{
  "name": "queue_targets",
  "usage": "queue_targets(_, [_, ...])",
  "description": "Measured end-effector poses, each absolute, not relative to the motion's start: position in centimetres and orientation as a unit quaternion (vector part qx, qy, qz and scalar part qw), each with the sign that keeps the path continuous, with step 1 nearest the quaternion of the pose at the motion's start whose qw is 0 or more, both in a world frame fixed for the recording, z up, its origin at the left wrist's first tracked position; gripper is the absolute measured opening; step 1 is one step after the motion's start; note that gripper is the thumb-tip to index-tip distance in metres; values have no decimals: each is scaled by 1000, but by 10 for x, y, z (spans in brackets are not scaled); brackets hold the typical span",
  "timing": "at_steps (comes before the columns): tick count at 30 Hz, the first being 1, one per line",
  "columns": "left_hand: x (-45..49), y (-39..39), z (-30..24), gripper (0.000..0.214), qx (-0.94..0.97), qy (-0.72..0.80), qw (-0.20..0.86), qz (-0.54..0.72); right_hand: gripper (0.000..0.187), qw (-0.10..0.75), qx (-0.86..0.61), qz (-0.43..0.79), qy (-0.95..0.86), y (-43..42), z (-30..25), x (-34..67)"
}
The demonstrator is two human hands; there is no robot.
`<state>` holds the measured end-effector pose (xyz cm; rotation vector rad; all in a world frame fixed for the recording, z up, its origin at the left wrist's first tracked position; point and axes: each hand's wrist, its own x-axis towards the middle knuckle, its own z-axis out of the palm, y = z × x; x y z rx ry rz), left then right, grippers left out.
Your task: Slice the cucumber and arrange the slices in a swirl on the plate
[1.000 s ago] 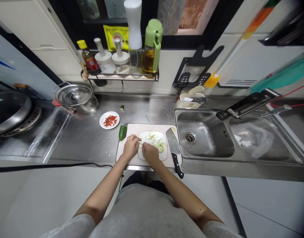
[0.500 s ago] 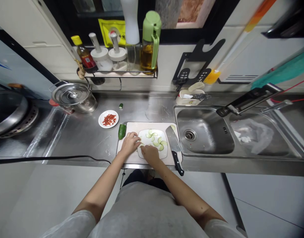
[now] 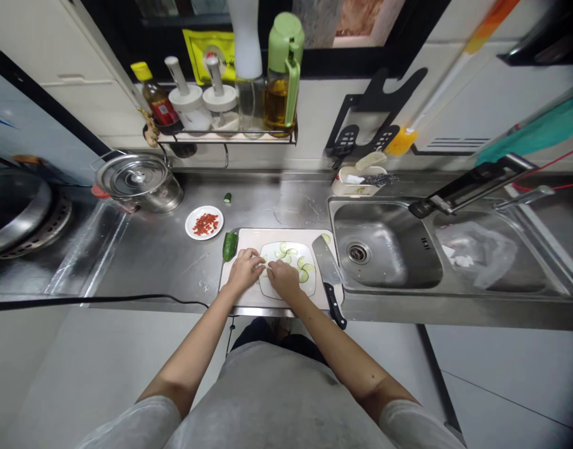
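Note:
Over the left side of a white square plate [image 3: 293, 293], my left hand [image 3: 245, 269] and my right hand [image 3: 284, 279] meet with their fingertips pinched around a thin cucumber slice, mostly hidden by the fingers. Pale green cucumber slices [image 3: 304, 274] lie in curved, petal-like groups on the plate. Under the plate is a light cutting board [image 3: 249, 237]. A cleaver [image 3: 327, 260] with a black handle rests along the board's right side, its handle end past the counter edge. A cut piece of cucumber [image 3: 229, 246] lies at the board's left edge.
A small plate [image 3: 189, 232] of chopped red bits stands left, near a cucumber end [image 3: 227, 197]. The lidded steel pot [image 3: 159, 193] is farther left. To the right lies a double sink [image 3: 389, 249]. A rack [image 3: 230, 138] of bottles and jars hangs behind.
My right hand has shifted slightly up, its fingertips now closer to my left fingertips. My left hand stays nearly in place.

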<state>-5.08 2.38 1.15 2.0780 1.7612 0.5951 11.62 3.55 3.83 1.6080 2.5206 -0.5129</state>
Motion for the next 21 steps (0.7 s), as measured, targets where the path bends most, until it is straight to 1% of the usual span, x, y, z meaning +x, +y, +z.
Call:
queue_targets(3, [-49,22,12,16,723,631,178,219,39,59,516,-172,837,42,34,114])
queue_targets(7, [-46,21,13,14,706,644,182,234,37,51,524,-188,829,45,32,113])
queue_targets(16, [-44,20,9,14,692,653,181,250,31,69,548,-297,779,62,43,112])
queue_targets(21, [-45,21,9,14,688,656,189,246,28,79,552,-325,764,71,46,109])
